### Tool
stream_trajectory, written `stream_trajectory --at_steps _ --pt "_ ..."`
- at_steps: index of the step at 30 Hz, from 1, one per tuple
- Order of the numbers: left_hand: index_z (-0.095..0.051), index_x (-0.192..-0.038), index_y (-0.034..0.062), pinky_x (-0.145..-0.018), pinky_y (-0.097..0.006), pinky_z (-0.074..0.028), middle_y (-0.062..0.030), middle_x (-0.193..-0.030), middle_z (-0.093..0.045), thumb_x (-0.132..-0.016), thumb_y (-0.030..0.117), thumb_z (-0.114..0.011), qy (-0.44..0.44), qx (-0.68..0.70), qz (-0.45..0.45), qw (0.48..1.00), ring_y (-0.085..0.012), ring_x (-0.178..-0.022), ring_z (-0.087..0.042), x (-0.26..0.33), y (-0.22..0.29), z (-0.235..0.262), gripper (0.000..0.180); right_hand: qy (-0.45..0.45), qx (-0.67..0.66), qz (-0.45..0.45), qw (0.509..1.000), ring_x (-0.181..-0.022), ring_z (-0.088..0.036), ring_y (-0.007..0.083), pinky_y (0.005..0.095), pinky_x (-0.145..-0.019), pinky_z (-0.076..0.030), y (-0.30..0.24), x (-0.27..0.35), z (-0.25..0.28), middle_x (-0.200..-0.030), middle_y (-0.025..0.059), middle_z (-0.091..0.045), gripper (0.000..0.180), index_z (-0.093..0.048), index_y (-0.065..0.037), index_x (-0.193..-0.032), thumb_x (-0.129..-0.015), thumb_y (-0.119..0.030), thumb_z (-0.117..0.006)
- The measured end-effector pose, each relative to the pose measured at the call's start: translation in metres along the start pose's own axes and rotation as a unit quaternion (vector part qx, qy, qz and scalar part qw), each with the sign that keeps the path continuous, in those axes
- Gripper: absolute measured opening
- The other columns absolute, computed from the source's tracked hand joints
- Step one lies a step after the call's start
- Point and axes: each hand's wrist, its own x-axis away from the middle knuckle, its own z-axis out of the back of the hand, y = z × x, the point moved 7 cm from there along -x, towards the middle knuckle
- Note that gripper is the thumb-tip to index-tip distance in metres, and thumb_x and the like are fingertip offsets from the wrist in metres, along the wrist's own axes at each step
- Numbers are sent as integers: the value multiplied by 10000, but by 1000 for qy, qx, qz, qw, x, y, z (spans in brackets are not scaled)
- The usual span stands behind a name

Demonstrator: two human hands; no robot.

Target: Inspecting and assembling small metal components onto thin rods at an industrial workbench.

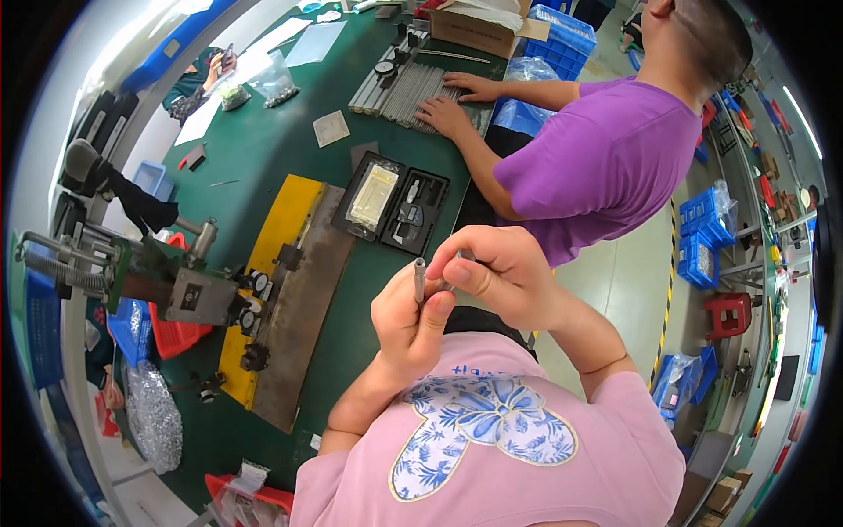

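Note:
In front of my chest, my left hand point(408, 321) is closed round a thin metal tube point(420, 279), which points upward with its round end showing above the fingers. My right hand point(505, 277) is just beside it, thumb and bent index finger pinched together. A small greyish bit point(465, 256) shows between those fingers, too covered to name. Beyond my hands, on the green table point(338, 281), lies an open black case point(428, 239) with a digital micrometer point(409, 213) in one half and a yellowish packet point(373, 195) in the other.
A yellow-edged metal plate point(307, 299) with dial gauges point(250, 312) lies to the left, near a clamped metal fixture point(189, 294). At the far right of the table, a co-worker in purple point(606, 158) has both hands on a row of metal rods point(417, 95). Blue crates point(562, 39) stand beyond.

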Motion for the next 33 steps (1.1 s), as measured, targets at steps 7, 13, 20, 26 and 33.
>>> stream_trajectory --at_steps 7,13,20,26,33 --pt "-505 -704 -13 -461 -243 -302 -53 -606 -442 -821 172 -524 25 -6 23 999 -135 -517 -390 2 -11 5 219 10 -36 -30 999 -626 -519 100 228 -560 -414 6 -5 3 -669 16 -547 217 -556 2 -803 -849 -201 -494" --pt "-461 -638 14 -451 -243 -265 -34 -577 -391 -828 179 -509 31 55 43 997 -120 -499 -337 6 -17 4 257 20 -126 -99 987 -623 -428 30 170 -544 -342 1 -11 14 -724 -6 -497 200 -522 -16 -837 -864 -201 -454" --pt "-459 -681 9 -456 -197 -249 -16 -609 -394 -852 284 -479 27 55 42 997 -65 -514 -343 6 -12 7 324 30 -112 -71 991 -540 -371 -3 160 -447 -286 15 -5 9 -651 -30 -459 92 -505 -24 -803 -805 -116 -497" --pt "-456 -669 11 -463 -205 -253 -22 -609 -416 -853 259 -475 3 29 25 999 -73 -522 -350 1 -3 3 310 41 -8 -32 999 -490 -368 -7 158 -417 -280 5 -9 14 -575 -50 -443 90 -517 -21 -747 -787 -97 -544" --pt "-464 -667 11 -462 -208 -256 -28 -606 -426 -851 256 -476 9 36 33 999 -75 -519 -350 3 -4 4 307 41 42 15 998 -509 -417 27 181 -447 -341 -5 -10 14 -607 -4 -479 108 -519 -6 -756 -785 -97 -571"
